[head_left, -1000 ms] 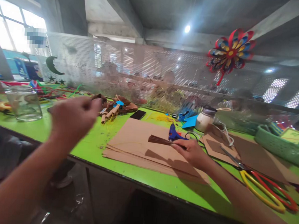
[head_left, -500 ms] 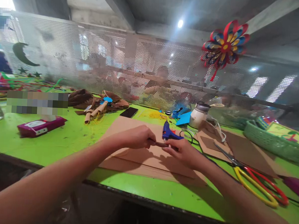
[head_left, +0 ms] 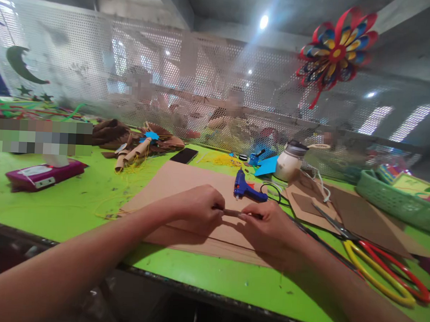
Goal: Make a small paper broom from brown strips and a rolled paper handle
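Observation:
A thin brown strip (head_left: 231,213), perhaps rolled paper, stretches level between my two hands. My left hand (head_left: 202,206) is closed on its left end and my right hand (head_left: 269,220) pinches its right end. Beneath them lie stacked sheets of tan cardboard (head_left: 178,178) on the green table. Just beyond my right hand a blue glue gun (head_left: 247,187) rests on the cardboard, its nozzle toward me. Fingers hide both ends of the strip.
Large scissors (head_left: 362,248) with yellow and red handles lie at right, near brown sheets (head_left: 366,219) and a green basket (head_left: 389,194). Farther back are a jar (head_left: 290,160), a phone (head_left: 184,155) and brown paper pieces (head_left: 136,149). A purple tissue pack (head_left: 46,174) sits at left.
My right hand has turned and drawn slightly right, from lying flatter over the strip to pinching its end. The glue gun's handle now shows more fully. The view has shifted a little.

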